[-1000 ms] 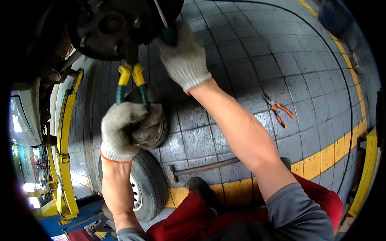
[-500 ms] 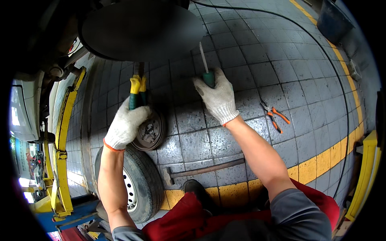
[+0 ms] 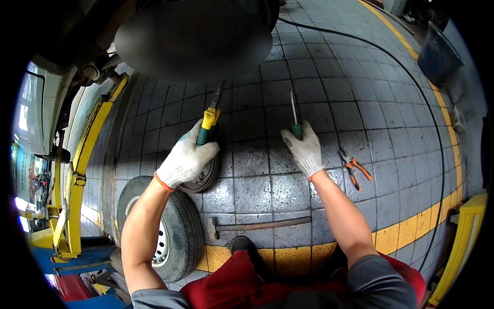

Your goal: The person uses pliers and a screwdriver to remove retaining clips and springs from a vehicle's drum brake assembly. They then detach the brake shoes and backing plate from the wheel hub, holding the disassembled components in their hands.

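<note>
My left hand (image 3: 188,155), in a white knit glove, is closed round a pair of pliers (image 3: 208,117) with yellow and green handles. Their dark metal end points up toward a big dark rounded shape (image 3: 193,41), which is blurred. A screwdriver (image 3: 297,130) with a green handle is gripped in my gloved right hand (image 3: 304,148). Its thin shank points forward above the tiles, apart from the dark shape. Below my left hand lies a round metal drum (image 3: 201,177), partly hidden by the glove.
Orange-handled pliers (image 3: 355,170) lie on the tiles to the right. A long-handled hammer (image 3: 262,224) rests near my shoe, beside a wheel with a tyre (image 3: 190,237). A yellow lift arm (image 3: 85,159) stands left, a dark bucket (image 3: 440,54) far right, and a black hose (image 3: 411,77) crosses the floor.
My right hand has drawn the screwdriver back and right, away from the dark shape. The left hand has shifted right with the pliers, now tilted, their handles closer together.
</note>
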Motion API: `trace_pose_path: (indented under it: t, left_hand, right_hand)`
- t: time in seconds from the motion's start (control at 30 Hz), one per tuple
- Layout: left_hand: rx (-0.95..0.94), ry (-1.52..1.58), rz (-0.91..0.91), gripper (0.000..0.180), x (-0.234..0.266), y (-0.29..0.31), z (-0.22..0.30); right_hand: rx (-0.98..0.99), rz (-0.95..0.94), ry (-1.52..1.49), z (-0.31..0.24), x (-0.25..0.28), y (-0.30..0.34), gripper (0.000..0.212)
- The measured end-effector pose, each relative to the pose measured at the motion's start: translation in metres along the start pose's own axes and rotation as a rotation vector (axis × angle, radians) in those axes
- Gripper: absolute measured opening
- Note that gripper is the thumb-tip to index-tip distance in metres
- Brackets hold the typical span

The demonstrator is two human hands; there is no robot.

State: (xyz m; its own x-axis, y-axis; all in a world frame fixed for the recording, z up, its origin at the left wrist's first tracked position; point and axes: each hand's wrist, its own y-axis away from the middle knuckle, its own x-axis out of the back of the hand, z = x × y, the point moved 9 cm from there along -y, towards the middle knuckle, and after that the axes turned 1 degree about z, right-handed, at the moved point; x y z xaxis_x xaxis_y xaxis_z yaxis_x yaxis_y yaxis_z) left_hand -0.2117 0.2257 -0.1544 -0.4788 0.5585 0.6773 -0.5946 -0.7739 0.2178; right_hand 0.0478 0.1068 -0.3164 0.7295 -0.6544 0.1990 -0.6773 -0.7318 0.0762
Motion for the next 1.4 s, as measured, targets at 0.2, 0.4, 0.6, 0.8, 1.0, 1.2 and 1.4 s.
trace_pose_path:
  t: [0.2, 0.4, 0.6, 0.8, 1.0, 1.2, 1.4]
  left_hand:
    - [0.057, 0.337, -0.164, 0.056, -0.018, -0.005, -0.002]
    - [-0.097, 0.124, -0.075, 0.061, -0.013, -0.003, 0.001]
    - [-0.225, -0.322, 0.167, 0.073, -0.021, -0.008, -0.018]
    - [-0.056, -0.445, -0.421, 0.063, -0.12, -0.006, -0.096]
    - [-0.155, -0.679, -0.475, 0.087, -0.151, -0.012, -0.112]
    - [-0.272, 0.368, 0.313, 0.066, -0.008, -0.065, -0.02]
    - [-0.192, 0.754, 0.436, 0.048, 0.035, -0.088, 0.023]
  right_hand:
    - [-0.047, 0.053, 0.141, 0.053, 0.026, -0.002, 0.056]
    - [-0.095, -0.092, 0.551, 0.105, 0.035, -0.004, 0.061]
    - [-0.214, -0.299, 0.843, 0.15, 0.033, 0.011, 0.064]
    - [-0.244, -0.589, 1.093, 0.135, 0.023, 0.021, 0.069]
    - [0.147, -0.26, 0.855, -0.03, 0.02, -0.03, 0.067]
    - [0.931, -0.119, 0.661, -0.246, 0.02, -0.026, 0.036]
    - [0.382, -0.148, 0.707, -0.279, 0.012, -0.055, 0.066]
